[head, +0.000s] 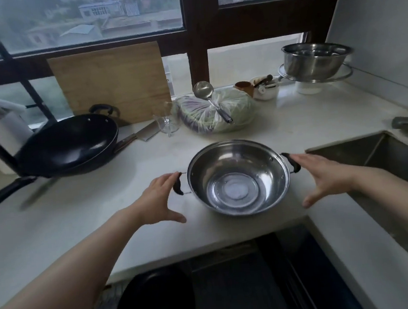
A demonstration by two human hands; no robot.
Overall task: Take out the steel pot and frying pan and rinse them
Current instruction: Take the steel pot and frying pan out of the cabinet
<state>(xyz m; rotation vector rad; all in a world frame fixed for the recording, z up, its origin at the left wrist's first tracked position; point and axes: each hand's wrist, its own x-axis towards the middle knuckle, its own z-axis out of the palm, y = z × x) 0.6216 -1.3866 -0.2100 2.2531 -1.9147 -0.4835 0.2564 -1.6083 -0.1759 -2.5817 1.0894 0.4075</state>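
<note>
**Steel pot on counter, both hands at its handles**

Head view: your steel pot (238, 177) is sitting upright on the white counter (79, 216), near the front edge, just left of the sink (385, 161). Your left hand (161, 200) is reaching to the pot's left black handle, fingers spread and straight, thumb held apart; fingertips seem to be touching the handle, though the blur is making contact hard to confirm. Your right hand (324, 174) is mirroring it at the right handle, fingers likewise extended, gripping nothing. The black frying pan (70, 144) is resting further back left, well apart from the pot. A ladle (211, 98) is lying across a bagged vegetable (216, 114) behind the pot.
</note>
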